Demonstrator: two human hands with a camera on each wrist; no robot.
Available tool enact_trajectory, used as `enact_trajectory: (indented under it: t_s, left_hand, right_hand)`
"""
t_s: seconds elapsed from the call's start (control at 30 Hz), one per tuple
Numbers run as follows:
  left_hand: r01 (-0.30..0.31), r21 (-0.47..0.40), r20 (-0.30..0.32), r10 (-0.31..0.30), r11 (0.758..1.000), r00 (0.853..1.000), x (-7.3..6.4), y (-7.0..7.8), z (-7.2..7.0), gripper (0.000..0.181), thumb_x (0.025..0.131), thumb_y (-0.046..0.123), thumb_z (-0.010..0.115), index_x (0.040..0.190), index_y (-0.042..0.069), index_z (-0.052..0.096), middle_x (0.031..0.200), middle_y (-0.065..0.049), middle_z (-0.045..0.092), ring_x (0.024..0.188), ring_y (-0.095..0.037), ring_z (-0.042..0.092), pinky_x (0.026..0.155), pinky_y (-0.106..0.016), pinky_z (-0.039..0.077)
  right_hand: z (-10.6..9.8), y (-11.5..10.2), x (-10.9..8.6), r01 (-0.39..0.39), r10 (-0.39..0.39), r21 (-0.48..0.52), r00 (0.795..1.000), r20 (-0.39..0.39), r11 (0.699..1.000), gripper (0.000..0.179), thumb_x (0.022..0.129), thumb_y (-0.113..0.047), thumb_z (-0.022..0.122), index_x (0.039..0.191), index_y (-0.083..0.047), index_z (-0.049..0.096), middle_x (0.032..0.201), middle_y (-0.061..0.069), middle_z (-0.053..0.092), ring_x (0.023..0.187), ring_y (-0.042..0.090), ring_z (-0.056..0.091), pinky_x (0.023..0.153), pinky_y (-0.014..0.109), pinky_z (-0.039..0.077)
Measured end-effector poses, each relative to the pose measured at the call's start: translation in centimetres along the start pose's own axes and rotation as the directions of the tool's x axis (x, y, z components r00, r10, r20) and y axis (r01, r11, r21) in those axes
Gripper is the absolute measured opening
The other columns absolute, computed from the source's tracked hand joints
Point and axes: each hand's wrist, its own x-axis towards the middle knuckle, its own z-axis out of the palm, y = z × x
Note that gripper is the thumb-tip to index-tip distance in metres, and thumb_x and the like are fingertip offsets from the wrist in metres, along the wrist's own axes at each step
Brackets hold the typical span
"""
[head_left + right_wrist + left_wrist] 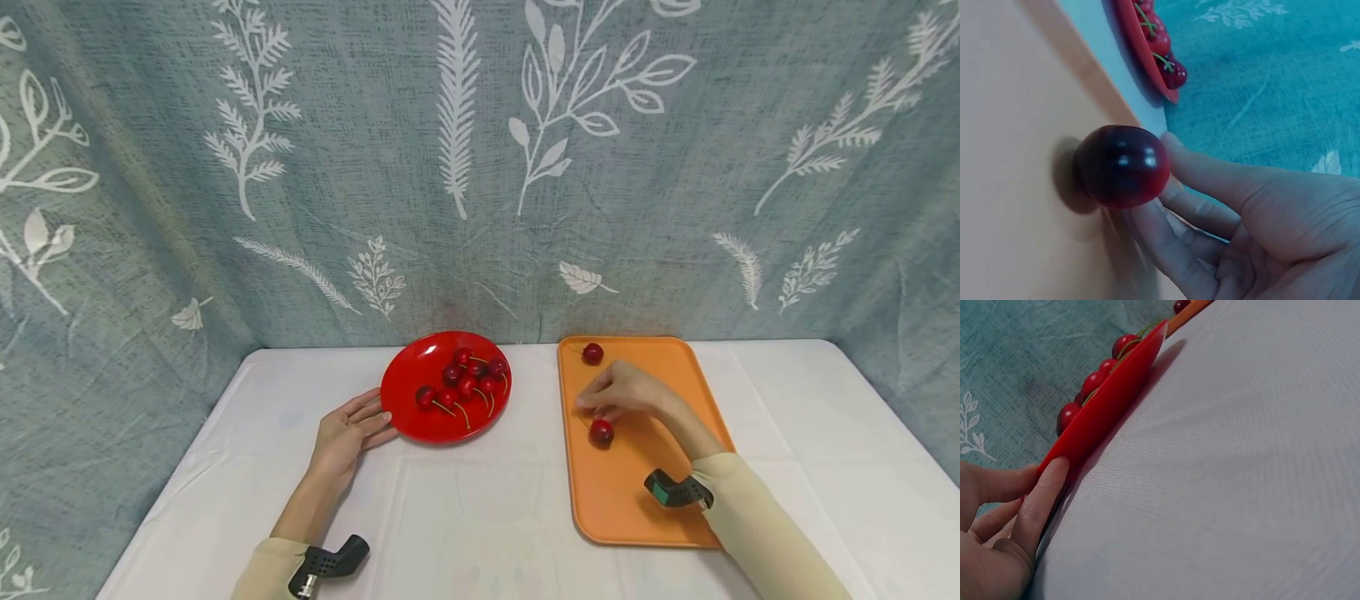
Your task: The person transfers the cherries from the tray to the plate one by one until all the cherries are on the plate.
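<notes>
My left hand (pixel 341 442) is at the left rim of a red plate (pixel 408 387), the thumb and a finger pinching its edge in the left wrist view. Several red cherries (pixel 467 386) with green stems lie on that plate. Over an orange tray (pixel 622 500), my right hand (pixel 622 390) has thumb and fingertips drawn together at the stem of a dark red cherry (pixel 602 432). In the right wrist view this cherry (pixel 1124 165) covers the fingertips and its shadow falls on the tray. Another cherry (pixel 592 353) sits near the tray's far edge.
A white cloth (pixel 465 517) covers the table and shows between plate and tray. Directly behind them hangs a blue-green curtain (pixel 360 167) with white leaf patterns, also on both sides. Each wrist carries a black camera mount (pixel 330 562).
</notes>
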Motion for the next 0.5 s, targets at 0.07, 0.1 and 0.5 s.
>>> enact_trajectory:
  t_s: [0.07,0.1,0.5]
  left_hand:
    - [0.001,0.002,0.001,-0.001,1.0,1.0,-0.05,0.04,0.0,0.056,0.096,0.0,0.056,0.149,-0.001,0.035,0.144,-0.025,0.046,0.095,-0.013,0.07,0.081,-0.029,0.058]
    - [0.002,0.004,0.001,-0.002,1.0,1.0,-0.09,0.06,0.02,0.056,0.096,0.0,0.056,0.149,-0.001,0.035,0.144,-0.025,0.046,0.095,-0.014,0.071,0.081,-0.029,0.058]
    - [0.008,0.012,-0.005,-0.008,1.0,1.0,0.0,0.09,0.03,0.055,0.096,0.0,0.056,0.148,0.0,0.037,0.143,-0.024,0.048,0.097,-0.014,0.07,0.081,-0.028,0.058]
  right_hand:
    - [0.27,-0.07,-0.11,0.008,-0.008,-0.008,1.0,0.011,1.0,0.023,0.089,-0.013,0.072,0.1,0.007,0.074,0.087,0.012,0.074,0.07,0.011,0.066,0.068,0.029,0.061]
    - [0.43,-0.09,-0.14,0.02,-0.02,-0.012,1.0,0.013,1.0,0.023,0.088,-0.012,0.073,0.1,0.007,0.074,0.087,0.012,0.074,0.07,0.011,0.066,0.069,0.03,0.061]
    - [0.9,-0.3,-0.5,0.072,-0.074,0.077,0.997,0.022,0.994,0.017,0.088,-0.003,0.07,0.095,0.013,0.073,0.082,0.017,0.074,0.062,0.009,0.067,0.064,0.028,0.061]
